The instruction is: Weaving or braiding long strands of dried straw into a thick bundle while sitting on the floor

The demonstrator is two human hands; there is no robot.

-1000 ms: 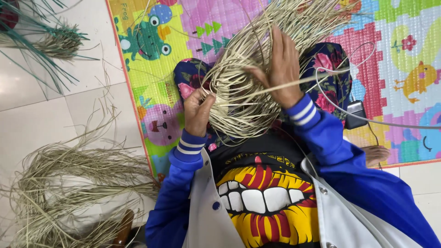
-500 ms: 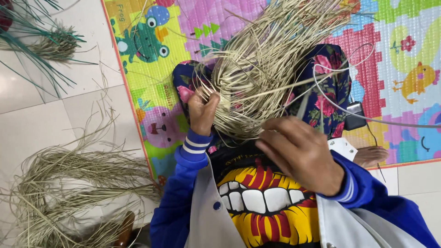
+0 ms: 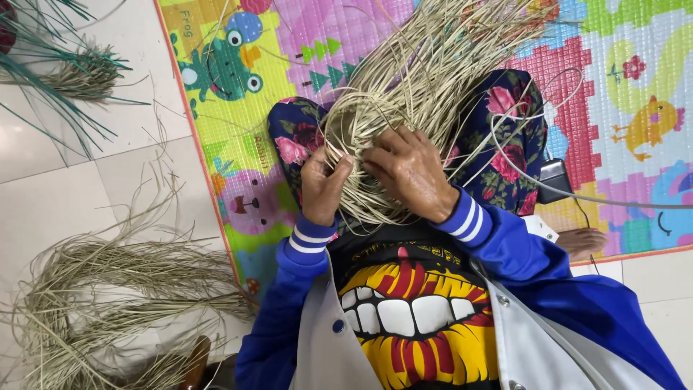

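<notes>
- person is sitting on a colourful play mat (image 3: pixel 599 43), looking down at own lap; knees in dark floral trousers (image 3: pixel 289 137) are spreading to either side.
- a bundle of pale dried straw strands (image 3: pixel 426 79) is lying across the lap, fanning out away from the body toward the top of the view, with curled loops gathering close to the belly.
- left hand (image 3: pixel 321 189) is pinching a few strands at the near-left edge of the bundle, thumb and fingers closing on them; grasping, not loose.
- right hand (image 3: pixel 410 172) is lying palm-down over the middle of the bundle just beside the left hand, fingers bending into the strands and pressing them; it is gripping the straw, though which strands i cannot tell.
- both hands are almost touching, working at the same spot where the loops are crossing.
- blue sleeves with white cuff stripes are covering both wrists.
- a small dark device (image 3: pixel 552 177) with a thin cable is resting on the mat just beside the right knee.
- a bare foot (image 3: pixel 585 240) is showing at the mat's edge on the right.
- a loose heap of the same dried straw (image 3: pixel 123 289) is lying on the tiled floor (image 3: pixel 43 209) to the left, well apart from the hands.
- green grass stems (image 3: pixel 65 79) are lying on the floor at top left.
</notes>
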